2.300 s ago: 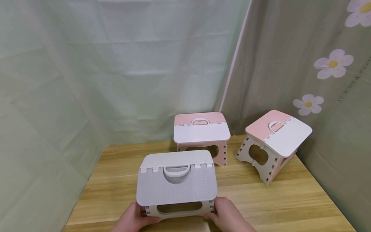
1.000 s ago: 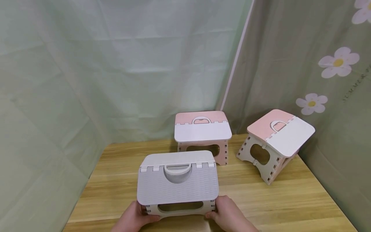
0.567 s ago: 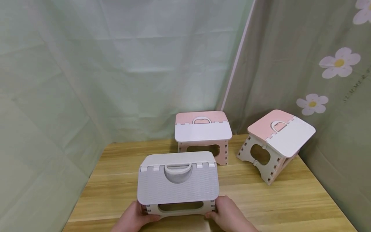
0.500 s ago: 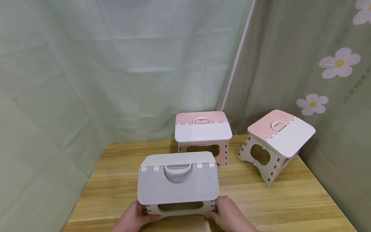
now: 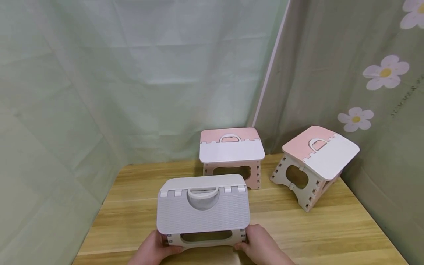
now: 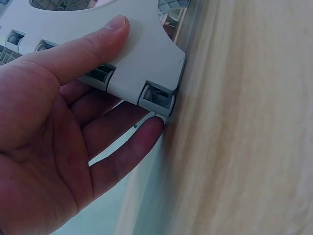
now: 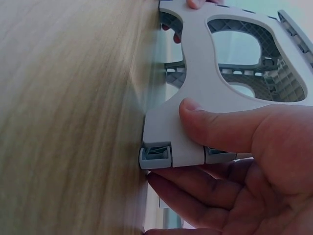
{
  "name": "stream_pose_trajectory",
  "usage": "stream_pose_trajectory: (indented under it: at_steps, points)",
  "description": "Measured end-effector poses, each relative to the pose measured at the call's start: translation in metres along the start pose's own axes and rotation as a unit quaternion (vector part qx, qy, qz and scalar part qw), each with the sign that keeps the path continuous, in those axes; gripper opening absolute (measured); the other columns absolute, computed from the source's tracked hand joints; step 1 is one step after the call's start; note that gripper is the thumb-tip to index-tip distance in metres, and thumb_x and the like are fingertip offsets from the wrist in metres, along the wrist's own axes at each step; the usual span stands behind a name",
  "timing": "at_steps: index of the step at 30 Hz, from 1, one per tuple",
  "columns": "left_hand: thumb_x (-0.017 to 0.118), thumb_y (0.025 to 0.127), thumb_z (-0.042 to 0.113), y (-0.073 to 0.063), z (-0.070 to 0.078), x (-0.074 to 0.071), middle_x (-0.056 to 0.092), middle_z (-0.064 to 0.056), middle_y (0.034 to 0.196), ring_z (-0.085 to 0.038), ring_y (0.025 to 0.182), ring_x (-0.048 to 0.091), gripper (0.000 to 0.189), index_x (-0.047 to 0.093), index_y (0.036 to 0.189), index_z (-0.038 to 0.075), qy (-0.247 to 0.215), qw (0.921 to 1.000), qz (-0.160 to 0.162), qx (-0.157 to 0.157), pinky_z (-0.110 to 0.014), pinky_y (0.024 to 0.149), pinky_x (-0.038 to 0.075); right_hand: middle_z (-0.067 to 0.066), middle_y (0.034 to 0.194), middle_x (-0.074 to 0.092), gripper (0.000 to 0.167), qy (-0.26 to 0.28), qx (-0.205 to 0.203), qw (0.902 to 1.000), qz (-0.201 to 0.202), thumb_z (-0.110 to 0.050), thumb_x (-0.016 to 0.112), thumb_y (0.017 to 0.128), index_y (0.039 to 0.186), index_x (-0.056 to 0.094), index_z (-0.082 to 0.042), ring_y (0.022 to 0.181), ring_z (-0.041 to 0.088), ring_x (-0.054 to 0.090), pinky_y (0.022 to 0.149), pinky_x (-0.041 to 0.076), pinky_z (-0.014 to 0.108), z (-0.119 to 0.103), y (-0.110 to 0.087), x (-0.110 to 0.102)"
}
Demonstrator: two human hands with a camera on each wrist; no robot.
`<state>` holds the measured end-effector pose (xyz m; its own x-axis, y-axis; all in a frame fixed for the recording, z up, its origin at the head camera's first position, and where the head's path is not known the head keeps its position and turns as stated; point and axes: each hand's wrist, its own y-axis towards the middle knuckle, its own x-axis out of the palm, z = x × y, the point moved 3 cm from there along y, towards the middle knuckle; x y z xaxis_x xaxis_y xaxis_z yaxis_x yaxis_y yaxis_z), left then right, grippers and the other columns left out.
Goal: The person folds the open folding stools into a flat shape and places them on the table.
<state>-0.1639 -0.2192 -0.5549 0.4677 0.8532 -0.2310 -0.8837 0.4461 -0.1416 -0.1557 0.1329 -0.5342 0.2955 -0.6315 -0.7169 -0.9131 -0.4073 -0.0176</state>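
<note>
A grey and white folding step stool (image 5: 203,213) stands unfolded at the front of the table, its top tilted toward me in the head view. My left hand (image 5: 155,247) grips its left legs low down. In the left wrist view the thumb (image 6: 105,41) lies on the white front panel, with the fingers around the hinged side. My right hand (image 5: 260,243) grips the opposite lower corner. Its thumb (image 7: 205,117) presses the front panel in the right wrist view, and the other fingers curl behind the side. The stool's feet are right at the tabletop.
Behind it stands a pink and white folding stool (image 5: 232,151), partly hidden by the grey one. Another pink and white stool (image 5: 321,152) is turned at an angle on the right. Pale green curtains (image 5: 185,81) enclose the wooden table (image 5: 298,235) at the back and sides.
Both hands keep their hold and the stools stay in place. Only the head view shifts slightly.
</note>
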Motion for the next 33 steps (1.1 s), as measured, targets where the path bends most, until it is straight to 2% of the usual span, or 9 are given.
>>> stream_pose_trajectory:
  at_steps: [8, 14, 20, 27, 33]
  points:
    - [0.087, 0.092, 0.016, 0.0005, -0.0027, -0.0004, 0.074, -0.018, 0.123, -0.023, 0.109, 0.07, 0.05, 0.063, 0.129, -0.007, -0.002, 0.9999, -0.002, -0.01, -0.026, 0.087, 0.058, -0.005, 0.108, 0.076, 0.04, 0.012, 0.01, 0.9998, -0.009, -0.027, 0.089, 0.088, 0.12, 0.071, -0.014, 0.096, 0.005, 0.067, 0.084, 0.059, 0.036, 0.0018, 0.0021, 0.0]
    - [0.087, 0.092, 0.016, 0.0009, -0.0043, -0.0005, 0.074, -0.017, 0.122, -0.022, 0.108, 0.07, 0.049, 0.064, 0.128, -0.007, -0.007, 0.9999, -0.002, -0.013, -0.026, 0.086, 0.058, -0.004, 0.11, 0.076, 0.041, 0.014, 0.014, 0.9997, -0.013, -0.027, 0.089, 0.088, 0.122, 0.07, -0.014, 0.097, 0.005, 0.067, 0.086, 0.059, 0.037, 0.0016, 0.0025, -0.0002]
    - [0.085, 0.094, 0.015, 0.002, -0.005, 0.0001, 0.075, -0.016, 0.121, -0.018, 0.106, 0.071, 0.046, 0.064, 0.128, -0.007, -0.009, 0.9999, -0.003, -0.007, -0.026, 0.086, 0.058, -0.004, 0.11, 0.076, 0.04, 0.012, 0.017, 0.9997, -0.016, -0.027, 0.089, 0.089, 0.122, 0.071, -0.013, 0.097, 0.005, 0.067, 0.086, 0.059, 0.038, 0.0016, 0.003, -0.0006]
    - [0.085, 0.094, 0.016, 0.0024, -0.0058, -0.0008, 0.073, -0.017, 0.124, -0.022, 0.109, 0.07, 0.05, 0.062, 0.131, -0.008, -0.013, 0.9998, -0.001, -0.016, -0.026, 0.086, 0.058, -0.004, 0.109, 0.076, 0.038, 0.005, 0.009, 0.9999, -0.01, -0.027, 0.089, 0.089, 0.119, 0.072, -0.013, 0.098, 0.007, 0.068, 0.086, 0.059, 0.038, 0.0018, 0.0029, -0.0005]
    - [0.085, 0.094, 0.017, 0.0023, -0.0066, -0.0003, 0.074, -0.016, 0.122, -0.02, 0.107, 0.07, 0.049, 0.063, 0.13, -0.008, -0.004, 0.9999, 0.002, -0.016, -0.026, 0.085, 0.057, -0.006, 0.106, 0.076, 0.037, 0.001, 0.002, 1.0, -0.008, -0.028, 0.089, 0.089, 0.118, 0.072, -0.013, 0.095, 0.004, 0.067, 0.083, 0.059, 0.035, 0.0016, 0.0022, -0.0001]
